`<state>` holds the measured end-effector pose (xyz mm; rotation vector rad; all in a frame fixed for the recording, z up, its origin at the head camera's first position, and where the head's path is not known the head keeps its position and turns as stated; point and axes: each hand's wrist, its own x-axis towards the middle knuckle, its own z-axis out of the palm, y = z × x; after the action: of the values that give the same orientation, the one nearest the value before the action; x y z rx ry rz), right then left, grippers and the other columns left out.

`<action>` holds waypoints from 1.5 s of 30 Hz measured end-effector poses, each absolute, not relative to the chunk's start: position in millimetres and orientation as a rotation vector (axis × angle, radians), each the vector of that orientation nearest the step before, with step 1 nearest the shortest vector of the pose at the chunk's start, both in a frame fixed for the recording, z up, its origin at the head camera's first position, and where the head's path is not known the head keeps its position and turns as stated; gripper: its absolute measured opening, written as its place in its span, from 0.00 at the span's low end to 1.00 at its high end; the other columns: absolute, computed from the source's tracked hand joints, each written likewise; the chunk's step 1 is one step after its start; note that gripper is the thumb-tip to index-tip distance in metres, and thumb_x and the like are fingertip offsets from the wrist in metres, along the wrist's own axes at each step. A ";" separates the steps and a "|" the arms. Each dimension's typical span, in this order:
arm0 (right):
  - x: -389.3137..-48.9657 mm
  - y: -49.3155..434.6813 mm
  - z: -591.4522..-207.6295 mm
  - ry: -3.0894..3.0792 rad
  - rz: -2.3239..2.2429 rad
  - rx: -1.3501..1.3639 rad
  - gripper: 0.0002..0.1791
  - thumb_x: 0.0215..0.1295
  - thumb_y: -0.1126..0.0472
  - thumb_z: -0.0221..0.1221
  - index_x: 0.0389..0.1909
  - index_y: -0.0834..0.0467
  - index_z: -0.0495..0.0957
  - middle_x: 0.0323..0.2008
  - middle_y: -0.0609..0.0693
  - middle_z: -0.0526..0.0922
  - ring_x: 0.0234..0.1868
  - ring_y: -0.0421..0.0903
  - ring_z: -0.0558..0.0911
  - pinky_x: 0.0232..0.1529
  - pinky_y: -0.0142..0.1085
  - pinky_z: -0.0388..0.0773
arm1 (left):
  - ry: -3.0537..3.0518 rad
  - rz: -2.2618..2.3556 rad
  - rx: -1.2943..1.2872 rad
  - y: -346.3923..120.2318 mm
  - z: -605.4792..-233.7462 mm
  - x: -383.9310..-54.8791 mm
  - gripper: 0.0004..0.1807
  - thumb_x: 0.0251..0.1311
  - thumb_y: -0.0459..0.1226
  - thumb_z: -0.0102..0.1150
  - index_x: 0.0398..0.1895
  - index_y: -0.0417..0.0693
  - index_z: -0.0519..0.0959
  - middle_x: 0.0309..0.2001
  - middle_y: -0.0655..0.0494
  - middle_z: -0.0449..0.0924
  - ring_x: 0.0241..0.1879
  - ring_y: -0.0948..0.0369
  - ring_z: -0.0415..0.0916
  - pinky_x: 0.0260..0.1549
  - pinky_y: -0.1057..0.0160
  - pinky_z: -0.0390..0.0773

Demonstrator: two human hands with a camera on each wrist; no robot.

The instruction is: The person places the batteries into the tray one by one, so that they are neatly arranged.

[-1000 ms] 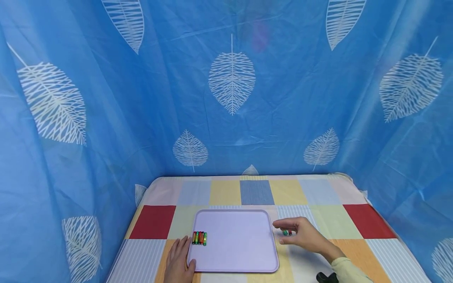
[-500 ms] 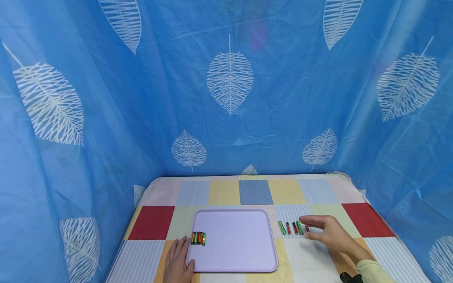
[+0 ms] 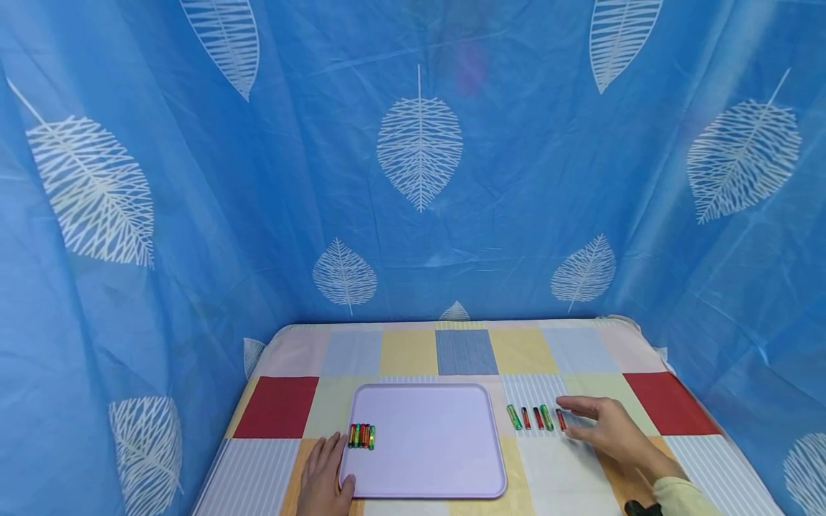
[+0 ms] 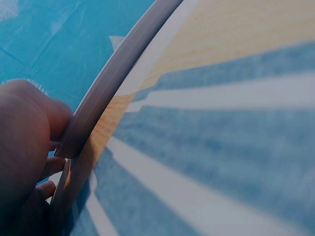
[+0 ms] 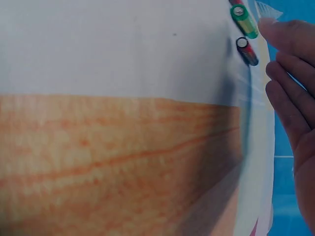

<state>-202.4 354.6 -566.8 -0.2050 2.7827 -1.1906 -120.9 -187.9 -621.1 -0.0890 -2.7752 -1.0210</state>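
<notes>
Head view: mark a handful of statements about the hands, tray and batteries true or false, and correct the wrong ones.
1. The left hand touches the left side of the lilac tray. True.
2. Five loose batteries lie on the patchwork tablecloth, right of the tray. True.
3. The grouped batteries lie at the tray's right side. False: they lie at its left side.
4. The right hand holds a green battery. False: it holds nothing, its fingers beside the rightmost loose battery, a red one.
5. The blue curtain has white leaf prints. True.
</notes>
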 end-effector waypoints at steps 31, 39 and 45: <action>-204.3 337.4 -572.0 2.871 -1.137 -0.185 0.28 0.59 0.63 0.80 0.62 0.58 0.88 0.61 0.58 0.90 0.62 0.60 0.88 0.62 0.55 0.88 | -2.743 -0.995 -0.099 -187.6 -619.7 -117.8 0.37 0.58 0.32 0.68 0.74 0.36 0.75 0.73 0.34 0.75 0.75 0.31 0.62 0.72 0.22 0.62; -202.7 307.2 -564.6 2.889 -1.222 -0.313 0.27 0.58 0.64 0.80 0.60 0.58 0.89 0.57 0.53 0.92 0.57 0.55 0.91 0.60 0.51 0.90 | -2.792 -1.036 -0.061 -188.5 -614.5 -117.6 0.38 0.59 0.32 0.67 0.76 0.36 0.74 0.76 0.34 0.72 0.78 0.31 0.59 0.76 0.23 0.58; -206.4 284.8 -564.5 2.824 -1.289 -0.443 0.26 0.60 0.64 0.79 0.60 0.59 0.89 0.57 0.52 0.92 0.57 0.53 0.92 0.59 0.50 0.90 | -2.802 -1.045 -0.053 -187.7 -614.0 -117.4 0.38 0.59 0.32 0.67 0.77 0.37 0.74 0.76 0.34 0.72 0.78 0.31 0.59 0.77 0.23 0.58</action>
<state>-206.4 284.8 -564.5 -0.4435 2.8241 -1.2885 -117.4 -187.7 -614.0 -0.0528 -2.8020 -1.0453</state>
